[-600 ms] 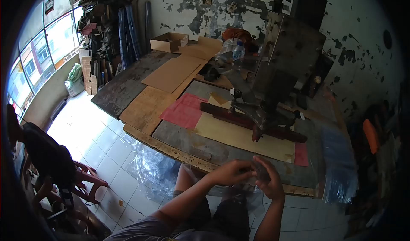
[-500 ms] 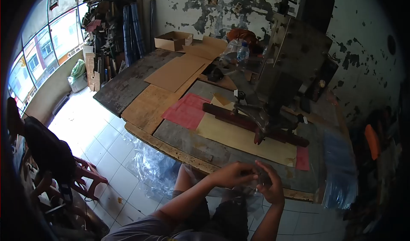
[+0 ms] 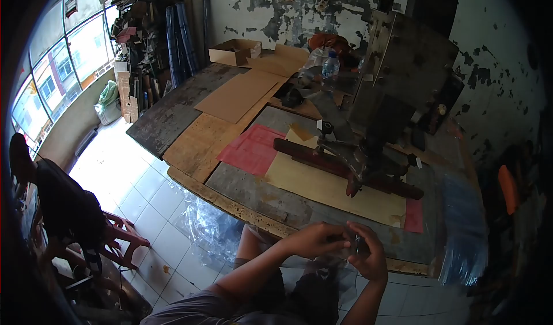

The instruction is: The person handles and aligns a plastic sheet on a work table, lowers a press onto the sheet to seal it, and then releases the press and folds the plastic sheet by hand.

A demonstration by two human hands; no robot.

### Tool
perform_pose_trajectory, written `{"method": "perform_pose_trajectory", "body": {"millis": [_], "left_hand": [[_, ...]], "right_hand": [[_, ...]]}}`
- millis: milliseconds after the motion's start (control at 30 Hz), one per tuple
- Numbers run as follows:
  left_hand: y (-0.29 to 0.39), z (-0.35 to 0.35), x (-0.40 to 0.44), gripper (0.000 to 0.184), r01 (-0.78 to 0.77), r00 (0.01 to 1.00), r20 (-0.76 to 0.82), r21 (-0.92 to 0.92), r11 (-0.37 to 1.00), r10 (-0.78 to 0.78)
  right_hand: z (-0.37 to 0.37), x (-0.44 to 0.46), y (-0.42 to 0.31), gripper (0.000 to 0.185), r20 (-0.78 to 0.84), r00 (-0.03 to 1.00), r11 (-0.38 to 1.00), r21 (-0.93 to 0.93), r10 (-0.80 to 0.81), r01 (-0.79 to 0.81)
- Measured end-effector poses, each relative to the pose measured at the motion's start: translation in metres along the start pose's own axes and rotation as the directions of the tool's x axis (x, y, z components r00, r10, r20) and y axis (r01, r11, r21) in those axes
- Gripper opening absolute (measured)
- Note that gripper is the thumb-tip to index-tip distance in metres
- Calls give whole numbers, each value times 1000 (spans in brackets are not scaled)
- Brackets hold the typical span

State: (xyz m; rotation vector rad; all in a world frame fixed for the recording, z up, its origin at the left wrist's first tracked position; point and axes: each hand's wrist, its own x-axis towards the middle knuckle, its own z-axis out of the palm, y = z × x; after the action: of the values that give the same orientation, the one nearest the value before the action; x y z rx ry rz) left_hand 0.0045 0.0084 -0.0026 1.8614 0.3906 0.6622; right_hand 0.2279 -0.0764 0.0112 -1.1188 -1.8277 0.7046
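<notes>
My left hand (image 3: 317, 240) and my right hand (image 3: 370, 254) are close together in front of the table's near edge, above my lap. Between them is a thin, clear plastic sheet (image 3: 347, 279), hanging down over my legs; its outline is hard to make out. The left fingers are pinched together on it. My right thumb and fingers curve round its other side. Just beyond the hands, a dark red bar (image 3: 322, 161) of the press (image 3: 377, 66) lies across a yellow sheet (image 3: 311, 181) and a pink sheet (image 3: 253, 149).
A stack of clear plastic sheets (image 3: 465, 238) hangs over the table's right end. Cardboard (image 3: 239, 97), an open box (image 3: 235, 53) and a water bottle (image 3: 330, 66) stand at the back. Crumpled plastic (image 3: 207, 224) lies below left, near a red stool (image 3: 125, 241).
The view has shifted slightly. Both hands stay close together with the clear plastic, their fingers moving only a little.
</notes>
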Motion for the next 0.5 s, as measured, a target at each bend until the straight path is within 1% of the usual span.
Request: {"method": "perform_pose_trajectory", "body": {"millis": [67, 267, 500], "left_hand": [[1, 0, 0, 26, -12, 1000, -13, 2, 1000, 12], [4, -1, 0, 25, 17, 1000, 5, -6, 1000, -17], [8, 1, -2, 24, -18, 999, -45, 4, 1000, 19]], "right_hand": [[0, 1, 2, 76, 0, 1000, 1000, 6, -6, 6], [1, 1, -2, 76, -9, 1000, 1000, 12, 6, -6], [2, 1, -1, 73, -15, 1000, 1000, 11, 14, -13]]}}
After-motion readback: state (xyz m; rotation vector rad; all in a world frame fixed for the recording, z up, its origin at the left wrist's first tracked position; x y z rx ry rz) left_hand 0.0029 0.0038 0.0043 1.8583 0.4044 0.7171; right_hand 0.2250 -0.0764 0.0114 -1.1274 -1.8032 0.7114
